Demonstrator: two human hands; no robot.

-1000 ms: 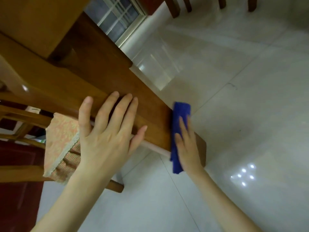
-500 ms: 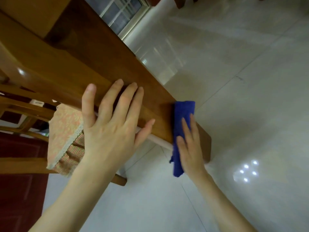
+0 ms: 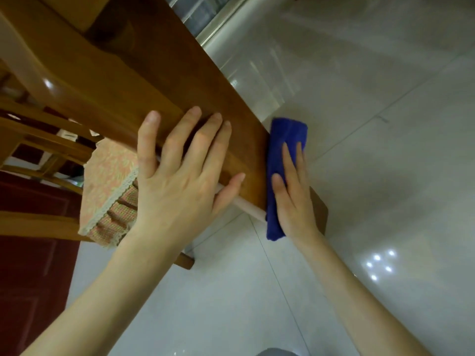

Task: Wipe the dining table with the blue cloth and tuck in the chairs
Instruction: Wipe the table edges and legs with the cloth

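A brown wooden dining table (image 3: 144, 73) runs from the upper left down to a corner near the middle of the view. My left hand (image 3: 177, 176) lies flat on the tabletop near its edge, fingers straight and spread. The folded blue cloth (image 3: 282, 140) lies over the end of the table. My right hand (image 3: 293, 194) presses flat on the cloth with straight fingers. A wooden chair (image 3: 30, 140) with a patterned seat cushion (image 3: 108, 191) stands at the left, partly under the table.
Glossy pale floor tiles (image 3: 372, 124) fill the right and lower parts of the view. A window frame (image 3: 213, 24) shows at the top. A dark red panel (image 3: 30, 278) stands at the lower left, behind the chair.
The view has shifted closer over the table end. The cloth under my right hand has slid a little toward the far edge; my left hand stays flat in the same spot.
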